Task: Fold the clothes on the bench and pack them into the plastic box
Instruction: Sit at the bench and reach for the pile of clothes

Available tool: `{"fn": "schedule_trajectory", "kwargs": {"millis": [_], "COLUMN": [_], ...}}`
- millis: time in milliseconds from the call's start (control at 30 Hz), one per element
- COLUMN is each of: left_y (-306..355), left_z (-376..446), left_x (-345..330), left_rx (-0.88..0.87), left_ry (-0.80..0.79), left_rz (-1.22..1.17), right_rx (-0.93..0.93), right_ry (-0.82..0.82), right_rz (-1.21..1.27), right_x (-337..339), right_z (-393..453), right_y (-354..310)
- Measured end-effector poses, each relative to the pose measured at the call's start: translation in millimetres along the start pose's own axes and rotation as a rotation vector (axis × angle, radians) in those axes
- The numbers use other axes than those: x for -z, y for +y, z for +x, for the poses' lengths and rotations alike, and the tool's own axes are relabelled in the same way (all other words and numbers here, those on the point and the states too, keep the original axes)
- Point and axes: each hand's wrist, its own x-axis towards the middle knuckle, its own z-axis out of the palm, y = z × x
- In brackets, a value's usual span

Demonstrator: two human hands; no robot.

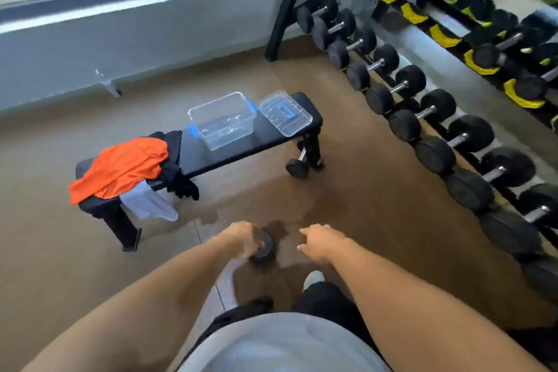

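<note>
- The left hand (241,238) is curled around a small black dumbbell (263,246), held low in front of the body above the brown floor (347,190); the fingers wrap its handle and one round end shows just right of the knuckles.
- The right hand (320,241) hangs beside it, fingers loosely spread and holding nothing, close to the dumbbell but not touching it.
- Ahead of both hands, well apart from them, stands a black bench (211,154) set across the view.
- On the bench's left end lies a heap of unfolded clothes: an orange garment (120,166) on top, a black garment (175,160) under it and trailing over the near edge, and a white garment (148,202) hanging down toward the floor.
- Around the middle of the bench sits the clear plastic box (222,119) with blue latches; it is open, and no clothes are in it.
- Just to the right of the box, on the bench's right end, lies its clear lid (285,113) with a blue handle, flat and off the box.
- Another dumbbell (297,164) rests on the floor against the bench's right leg.
- Along the right side runs a rack of black dumbbells (422,118).
</note>
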Motion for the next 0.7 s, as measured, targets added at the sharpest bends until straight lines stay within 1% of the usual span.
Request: {"fn": "schedule_trajectory", "kwargs": {"millis": [67,133,233,367,467,700], "left_y": [-5.0,-5.5,-7.1,-30.2,-65.7,-188.7], "left_z": [15.4,27.2,41.8,66.7,89.9,140.0], "left_x": [15.3,30.7,50.2,74.0,99.3,167.7], "left_rx": [0.105,0.147,0.185,0.207,0.223,0.255], "left_ry": [0.023,0.067,0.130,0.186,0.190,0.193], "left_rz": [-0.106,-0.179,-0.278,-0.349,-0.361,-0.384], "right_rx": [0.054,0.106,0.206,0.276,0.299,0.289], "right_ry": [-0.031,-0.035,-0.022,0.003,0.012,0.078], "right_rz": [-0.081,-0.158,-0.280,-0.304,-0.319,-0.305], "right_x": [35.3,67.2,104.2,135.9,156.5,206.3], "right_z": [22.0,41.7,69.8,108.8,140.0,203.2], "right_y": [0.8,-3.5,-21.4,-62.1,-98.6,-196.6]}}
